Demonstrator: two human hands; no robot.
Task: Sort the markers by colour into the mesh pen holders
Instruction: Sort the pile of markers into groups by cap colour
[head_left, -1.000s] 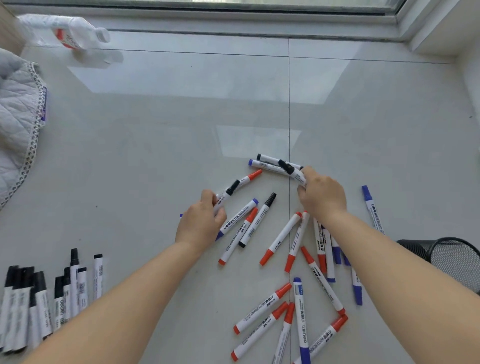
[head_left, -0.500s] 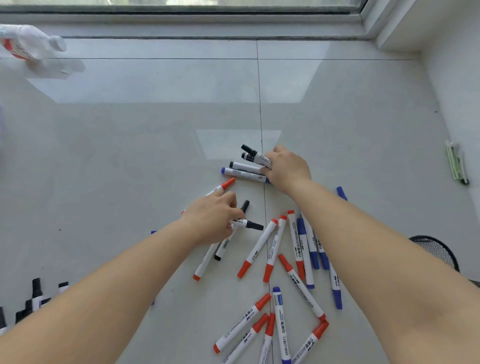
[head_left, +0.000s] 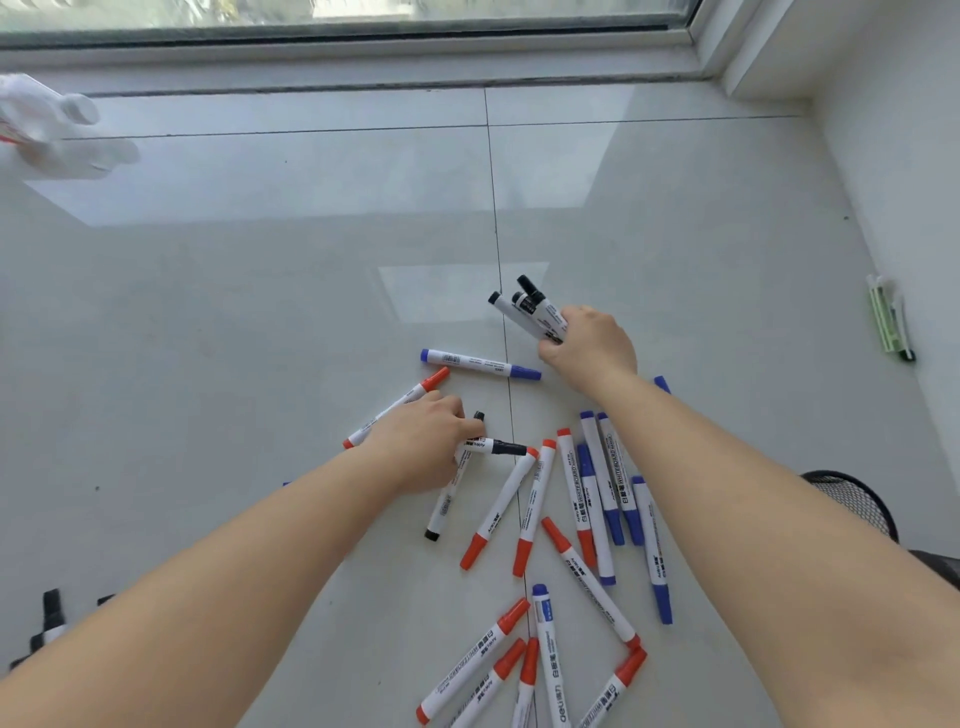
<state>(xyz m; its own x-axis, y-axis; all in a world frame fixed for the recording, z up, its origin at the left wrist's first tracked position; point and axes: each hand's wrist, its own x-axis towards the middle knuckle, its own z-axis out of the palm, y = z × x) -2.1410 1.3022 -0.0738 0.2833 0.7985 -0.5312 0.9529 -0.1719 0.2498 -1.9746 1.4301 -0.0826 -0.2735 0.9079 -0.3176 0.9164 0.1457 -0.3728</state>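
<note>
Red, blue and black capped white markers lie scattered on the tiled floor. My right hand (head_left: 589, 347) is closed around a small bundle of black markers (head_left: 530, 309), lifted off the floor with the caps pointing up-left. My left hand (head_left: 423, 444) pinches one black marker (head_left: 496, 447) that points right, and reaches over a second black marker (head_left: 451, 491) lying on the floor. One blue marker (head_left: 480, 364) lies alone between my hands. A black mesh pen holder (head_left: 852, 501) shows at the right edge behind my right forearm.
A few black markers (head_left: 49, 623) lie at the lower left edge. A blurred white bottle (head_left: 47, 119) lies far left near the window sill. A green and white object (head_left: 889, 325) rests by the right wall. Red markers (head_left: 480, 660) cluster in front of me.
My right hand has lifted the black markers off the floor, leaving the blue marker there. My left hand still holds its black marker. The camera has turned slightly right.
</note>
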